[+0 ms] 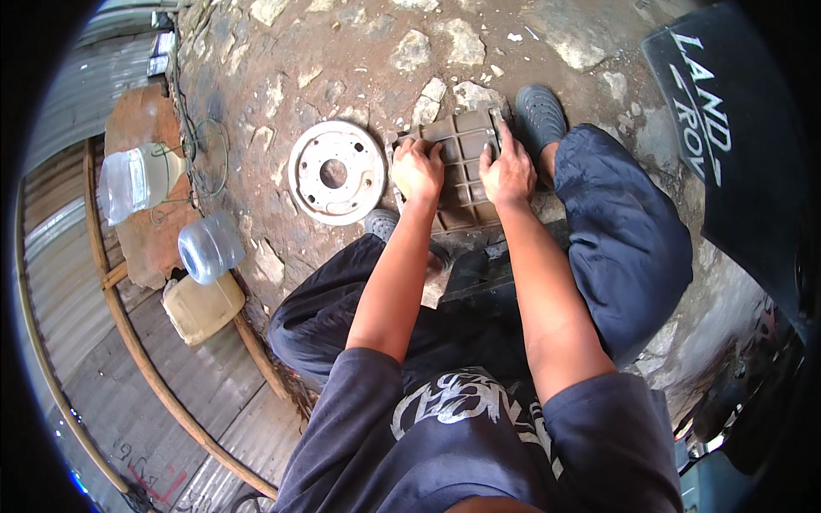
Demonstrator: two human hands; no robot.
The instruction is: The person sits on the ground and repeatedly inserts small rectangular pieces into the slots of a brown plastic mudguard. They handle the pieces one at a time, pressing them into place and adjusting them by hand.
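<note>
A brown-grey ribbed metal casing (463,152), roughly rectangular with a grid of raised ribs, lies on the ground between my feet. My left hand (417,171) grips its left edge, fingers curled over the side. At the right edge, my right hand (510,173) holds the casing, with the thumb on the near face and the fingers along the rim. What the fingertips touch underneath is hidden. Just left of the casing, a whitish steel wheel rim (310,179) with a round centre hole lies flat.
Stones (412,50) stick out of the dirt ground. My feet wear dark clogs (540,111). At left are clear plastic jugs (208,248), a yellowish container (205,306), wire, wooden poles (158,385) and corrugated sheeting. A black lettered panel (753,162) stands at right.
</note>
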